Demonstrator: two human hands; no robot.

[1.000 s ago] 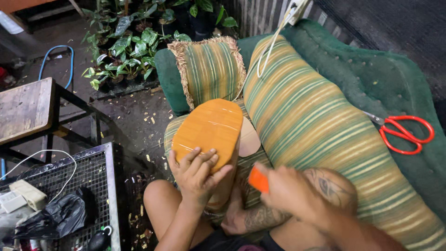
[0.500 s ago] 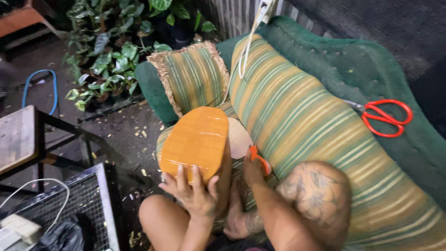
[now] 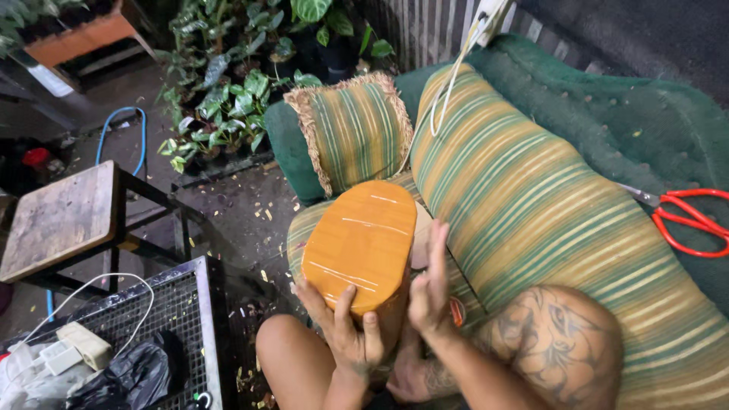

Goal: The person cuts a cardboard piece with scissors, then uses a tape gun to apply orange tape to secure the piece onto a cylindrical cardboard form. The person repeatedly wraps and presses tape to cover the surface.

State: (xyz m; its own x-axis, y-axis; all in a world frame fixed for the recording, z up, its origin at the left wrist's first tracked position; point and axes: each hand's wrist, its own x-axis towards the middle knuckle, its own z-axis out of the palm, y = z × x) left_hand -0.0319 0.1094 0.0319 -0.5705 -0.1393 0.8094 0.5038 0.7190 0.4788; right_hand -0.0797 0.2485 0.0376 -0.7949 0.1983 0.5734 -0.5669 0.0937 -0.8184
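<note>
Left hand (image 3: 345, 334) clamps the near end of the orange wooden block (image 3: 363, 244), propped on the knees; right hand (image 3: 430, 287) lies flat and open along its side. Green sofa (image 3: 607, 114) with striped cushions (image 3: 531, 205), red scissors (image 3: 687, 218) on its back, littered floor (image 3: 235, 212), potted plants (image 3: 228, 114).
</note>
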